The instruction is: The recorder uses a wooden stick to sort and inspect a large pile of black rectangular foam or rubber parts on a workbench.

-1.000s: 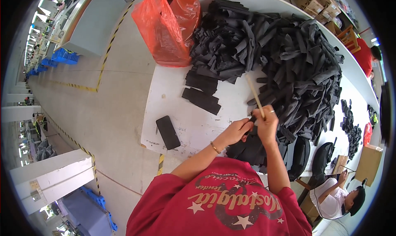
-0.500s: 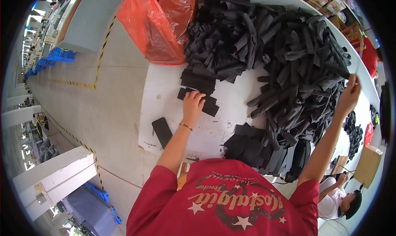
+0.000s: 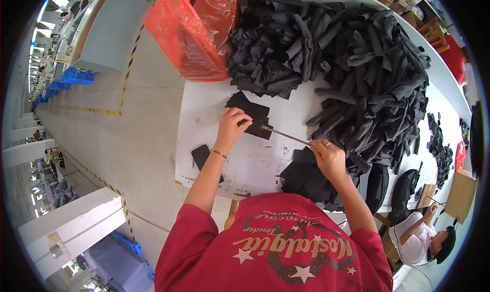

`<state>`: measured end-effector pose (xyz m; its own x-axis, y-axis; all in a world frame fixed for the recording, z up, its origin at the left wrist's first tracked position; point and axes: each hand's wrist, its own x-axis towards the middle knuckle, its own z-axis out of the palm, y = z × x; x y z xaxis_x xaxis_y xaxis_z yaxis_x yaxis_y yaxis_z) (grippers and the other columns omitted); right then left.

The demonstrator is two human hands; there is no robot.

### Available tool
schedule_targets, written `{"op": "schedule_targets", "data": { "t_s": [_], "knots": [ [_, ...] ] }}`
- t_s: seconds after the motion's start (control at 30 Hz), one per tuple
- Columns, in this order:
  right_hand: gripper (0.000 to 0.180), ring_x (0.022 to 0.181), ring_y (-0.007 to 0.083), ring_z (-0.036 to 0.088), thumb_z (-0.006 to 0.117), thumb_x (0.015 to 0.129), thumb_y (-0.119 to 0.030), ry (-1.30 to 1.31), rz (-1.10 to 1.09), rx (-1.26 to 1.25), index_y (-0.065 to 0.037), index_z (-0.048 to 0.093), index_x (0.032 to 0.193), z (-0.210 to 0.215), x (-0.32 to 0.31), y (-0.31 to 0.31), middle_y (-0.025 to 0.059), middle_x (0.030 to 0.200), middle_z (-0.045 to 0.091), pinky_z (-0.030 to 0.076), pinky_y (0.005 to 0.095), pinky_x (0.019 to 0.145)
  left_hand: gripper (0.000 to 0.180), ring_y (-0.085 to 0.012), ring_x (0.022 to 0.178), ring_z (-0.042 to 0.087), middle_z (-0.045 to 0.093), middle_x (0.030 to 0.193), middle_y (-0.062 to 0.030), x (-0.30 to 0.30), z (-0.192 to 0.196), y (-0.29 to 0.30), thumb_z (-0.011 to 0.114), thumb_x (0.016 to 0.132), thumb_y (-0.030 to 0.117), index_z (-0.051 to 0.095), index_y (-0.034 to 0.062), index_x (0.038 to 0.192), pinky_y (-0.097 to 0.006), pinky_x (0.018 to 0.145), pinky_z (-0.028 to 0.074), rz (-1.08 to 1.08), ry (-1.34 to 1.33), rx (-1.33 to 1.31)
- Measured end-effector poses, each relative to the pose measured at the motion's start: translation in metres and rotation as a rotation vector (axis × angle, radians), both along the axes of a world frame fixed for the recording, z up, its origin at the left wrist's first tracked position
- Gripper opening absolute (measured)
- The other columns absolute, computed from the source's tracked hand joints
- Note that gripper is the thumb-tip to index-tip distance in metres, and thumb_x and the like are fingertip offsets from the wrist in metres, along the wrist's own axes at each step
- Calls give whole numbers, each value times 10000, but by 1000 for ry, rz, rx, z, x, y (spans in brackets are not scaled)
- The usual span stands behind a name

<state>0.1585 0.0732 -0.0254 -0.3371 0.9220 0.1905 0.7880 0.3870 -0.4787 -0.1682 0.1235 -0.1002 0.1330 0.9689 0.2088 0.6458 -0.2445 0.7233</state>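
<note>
My left hand [image 3: 234, 124] has its thumb and fingers pinched together on the edge of a black fabric piece [image 3: 253, 110], one of several overlapping flat pieces on the white table. In my right hand [image 3: 329, 156] is a thin brush-like stick [image 3: 291, 137], held by its end and slanting left. The stick's far tip rests on or just above the lower edge of the black pieces, close to my left fingertips. A stack of flat black pieces [image 3: 308, 179] lies below my right hand, partly hidden by the forearm.
A big heap of black strips [image 3: 377, 67] covers the table's far and right side. A red plastic bag [image 3: 191, 42] stands at the far left edge. A dark phone [image 3: 200, 155] lies beside my left forearm. Another person [image 3: 421, 236] sits at the lower right.
My right hand has come from the far right, past the heap, to the middle with the stick. My left hand has shifted slightly left, and its fingers now pinch the piece.
</note>
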Motion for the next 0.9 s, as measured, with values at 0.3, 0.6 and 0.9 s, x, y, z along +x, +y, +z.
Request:
{"op": "schedule_targets", "data": {
  "t_s": [0.3,0.6,0.9],
  "knots": [
    [149,649,283,639,636,861,-156,38,-3,-87,-103,663,997,-24,-47,-17,88,759,623,498,391,556,205,-265,1021,503,588,992,-24,36,19,-30,793,651,143,723,146,843,-333,811,451,-31,25,148],
    [157,728,359,649,613,882,-125,400,-42,-236,-32,633,1007,-37,-95,-52,162,822,661,512,429,635,286,-257,896,637,624,940,-115,80,-6,-80,661,909,197,599,-30,1071,-342,869,518,524,-1896,-533],
    [119,703,447,612,589,906,-122,362,-233,-307,-21,531,880,-39,-104,-75,252,758,616,477,499,588,238,-211,663,636,632,774,-94,109,34,-71,701,882,206,619,-9,940,-321,623,534,734,-1781,-514]
  ]
}}
